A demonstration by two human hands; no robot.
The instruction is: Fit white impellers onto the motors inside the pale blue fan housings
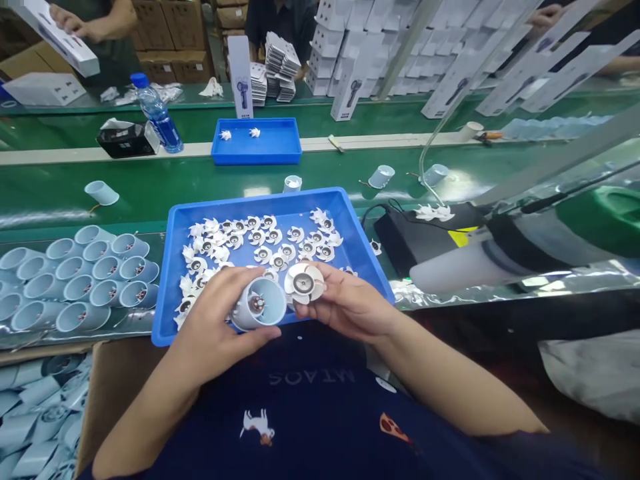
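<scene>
My left hand (215,313) is wrapped round a light blue plastic cup-shaped housing (275,305), its open mouth turned toward me. A small motor with reddish wires shows inside it. Just to the right, my right hand (347,300) pinches a white fan impeller (306,283) by its blades, the dark hub ring facing me. Impeller and housing are side by side; whether they touch I cannot tell. Both hands are over the near edge of a large blue tray (353,227), where many more white impellers (257,237) lie loose.
Rows of light blue housings (80,288) stand at the left, above a carton (107,407) of more housings. A small blue tray (257,160), a water bottle (157,113) and a black box (425,233) are around the green belt (200,180). Across it, a person's hand (70,23) holds a white box.
</scene>
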